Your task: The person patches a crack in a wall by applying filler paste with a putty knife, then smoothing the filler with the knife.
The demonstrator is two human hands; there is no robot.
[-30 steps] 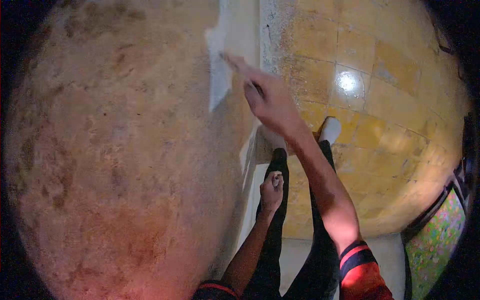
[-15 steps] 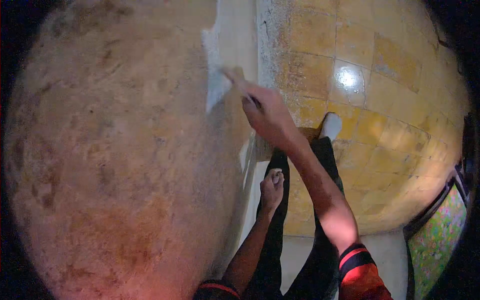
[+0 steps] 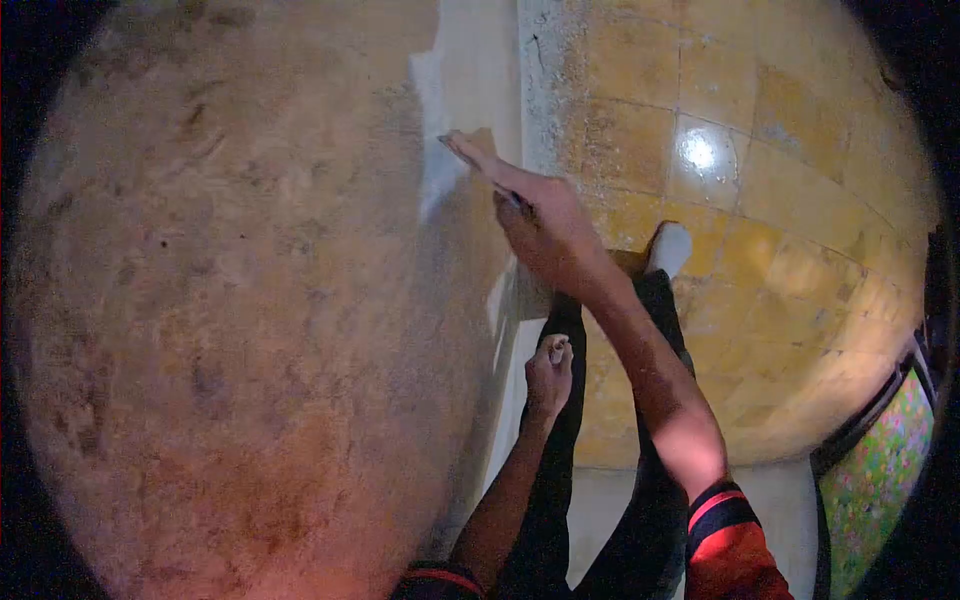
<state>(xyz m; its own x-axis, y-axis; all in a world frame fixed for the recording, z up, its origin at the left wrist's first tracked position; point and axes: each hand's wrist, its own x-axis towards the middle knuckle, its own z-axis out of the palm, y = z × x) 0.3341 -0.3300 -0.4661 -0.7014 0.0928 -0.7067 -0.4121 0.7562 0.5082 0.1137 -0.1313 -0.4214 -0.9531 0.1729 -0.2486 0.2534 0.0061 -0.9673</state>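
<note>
Currently gripping a thin, partly hidden tool (image 3: 446, 139) in closed right hand (image 3: 548, 222), at irregular white patch (image 3: 437, 178) on mottled brown wall (image 3: 250, 300). Also holding left hand (image 3: 547, 382) closed above black trousers (image 3: 560, 450), with contents unclear.

No readable text, label, brand, number or sign appears anywhere in the view.

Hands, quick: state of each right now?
Left hand: curled closed; can't tell if holding anything.
Right hand: closed on a thin tool, type unclear.

Mottled matt wall (image 3: 250, 250), glossy yellowish floor tiles (image 3: 640, 150), cloth sleeve (image 3: 735, 545)
</note>
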